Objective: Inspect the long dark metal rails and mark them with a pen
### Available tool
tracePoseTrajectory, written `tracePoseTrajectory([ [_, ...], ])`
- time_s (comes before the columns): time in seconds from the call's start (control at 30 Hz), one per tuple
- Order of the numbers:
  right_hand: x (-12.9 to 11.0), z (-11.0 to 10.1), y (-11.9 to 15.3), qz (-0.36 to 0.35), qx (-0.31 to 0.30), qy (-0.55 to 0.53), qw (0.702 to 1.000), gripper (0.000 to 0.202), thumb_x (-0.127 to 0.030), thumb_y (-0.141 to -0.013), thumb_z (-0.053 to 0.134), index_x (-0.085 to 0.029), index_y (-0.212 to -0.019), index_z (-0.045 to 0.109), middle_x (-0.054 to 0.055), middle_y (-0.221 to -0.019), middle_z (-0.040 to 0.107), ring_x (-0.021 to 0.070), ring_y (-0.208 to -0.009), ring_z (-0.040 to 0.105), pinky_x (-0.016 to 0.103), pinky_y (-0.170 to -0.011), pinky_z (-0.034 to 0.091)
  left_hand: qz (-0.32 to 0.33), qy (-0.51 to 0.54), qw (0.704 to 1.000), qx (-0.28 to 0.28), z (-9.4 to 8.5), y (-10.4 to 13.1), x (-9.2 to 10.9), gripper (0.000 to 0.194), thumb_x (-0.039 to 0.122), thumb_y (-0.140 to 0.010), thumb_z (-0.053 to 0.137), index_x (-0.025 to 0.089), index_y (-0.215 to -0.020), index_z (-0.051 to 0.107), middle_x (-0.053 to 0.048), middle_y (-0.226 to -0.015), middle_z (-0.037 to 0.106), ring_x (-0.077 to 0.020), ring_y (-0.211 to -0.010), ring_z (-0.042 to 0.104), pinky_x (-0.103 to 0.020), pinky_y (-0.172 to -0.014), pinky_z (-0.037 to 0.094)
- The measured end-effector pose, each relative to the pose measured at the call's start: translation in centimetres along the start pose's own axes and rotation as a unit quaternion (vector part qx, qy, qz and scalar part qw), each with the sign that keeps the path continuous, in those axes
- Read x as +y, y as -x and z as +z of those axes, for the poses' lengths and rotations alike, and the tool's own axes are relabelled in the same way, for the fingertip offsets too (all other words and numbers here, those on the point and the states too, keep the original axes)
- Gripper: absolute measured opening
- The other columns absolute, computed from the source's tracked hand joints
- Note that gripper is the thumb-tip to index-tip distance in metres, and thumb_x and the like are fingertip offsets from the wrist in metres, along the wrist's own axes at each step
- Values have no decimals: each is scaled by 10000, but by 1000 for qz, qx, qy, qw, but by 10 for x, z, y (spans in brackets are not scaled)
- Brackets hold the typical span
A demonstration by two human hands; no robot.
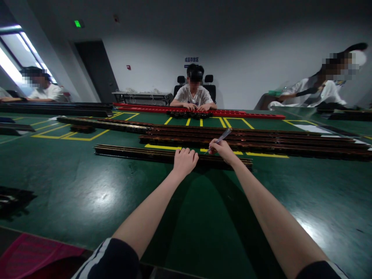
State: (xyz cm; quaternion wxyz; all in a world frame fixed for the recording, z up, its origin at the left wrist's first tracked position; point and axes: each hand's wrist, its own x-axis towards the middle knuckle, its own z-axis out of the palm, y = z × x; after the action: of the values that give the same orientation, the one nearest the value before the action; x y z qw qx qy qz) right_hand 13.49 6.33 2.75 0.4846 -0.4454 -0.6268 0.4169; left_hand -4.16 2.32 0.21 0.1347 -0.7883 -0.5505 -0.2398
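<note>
A long dark strip with brassy edges (130,153) lies crosswise on the green table in front of me. My left hand (186,159) grips the strip near its middle from above, fingers curled over it. A slim pen-like tool with a clear handle (223,134) is pinched in my right hand (222,150), its thin tip pointing down at the strip. Whether the tip touches the strip I cannot tell. Just behind both hands lies a bundle of several long reddish-brown and dark strips (261,141).
Yellow lines (162,147) mark the green tabletop (87,182). Across the table a person (193,95) handles dark parts beside a long red rail (247,115). Other people sit at far left (45,91) and right (314,93). A dark part (14,199) lies near the left edge.
</note>
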Motion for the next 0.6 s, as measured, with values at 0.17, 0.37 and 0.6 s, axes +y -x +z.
tracePoseTrajectory([
  [0.17,1,-2,0,2,16,3,1000,144,-247,-687,581,-197,-564,524,-9,-498,567,135,-499,578,266,-564,507,-2,12,1000,-5,-1,0,0,427,320,-967,294,170,-875,683,-108,-941,703,-242,-895,619,-408,-825,393],
  [0.37,1,-3,0,-6,-3,-4,1000,166,-282,-688,615,-194,-573,533,-5,-508,576,127,-501,578,254,-560,506,-8,15,1000,1,0,0,0,428,323,-968,298,164,-870,683,-108,-931,703,-233,-887,617,-404,-835,387],
  [0.6,0,-2,-1,-7,-1,3,1000,173,-268,-698,624,-189,-576,531,-5,-509,585,124,-479,572,254,-547,498,-36,9,999,3,1,-2,3,463,325,-967,284,157,-862,703,-117,-933,710,-234,-891,622,-415,-848,378],
])
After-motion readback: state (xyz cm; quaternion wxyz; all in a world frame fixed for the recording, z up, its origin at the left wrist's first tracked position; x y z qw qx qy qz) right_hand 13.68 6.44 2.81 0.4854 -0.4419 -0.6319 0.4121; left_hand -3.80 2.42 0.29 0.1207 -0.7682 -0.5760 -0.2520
